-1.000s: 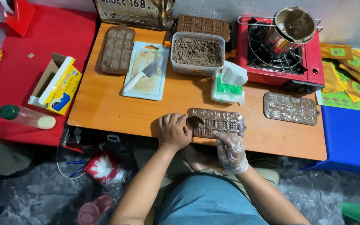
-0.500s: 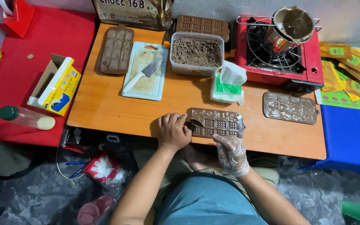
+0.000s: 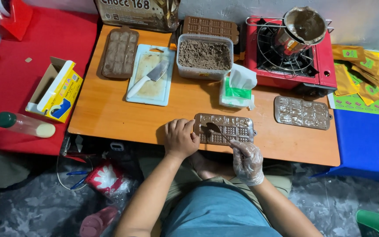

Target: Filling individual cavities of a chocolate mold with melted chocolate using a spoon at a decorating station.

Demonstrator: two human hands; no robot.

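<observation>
Right now the bare left hand (image 3: 180,138) presses flat, fingers loosely curled, on the near end of a chocolate mould (image 3: 224,128) lying on the worktop (image 3: 110,114). Beside it, the gloved right hand (image 3: 247,161) grips a spoon (image 3: 213,129), its bowl resting over the mould's cavities just beyond the left fingers.

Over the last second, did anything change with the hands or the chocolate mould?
Hardly anything. The left hand stays pressed on the left end of the chocolate mould, and the gloved right hand still holds the spoon, its bowl over the mould's left cells; any shift of the spoon is too slight to tell. The knife, crumb tub and pot have not moved.
</observation>
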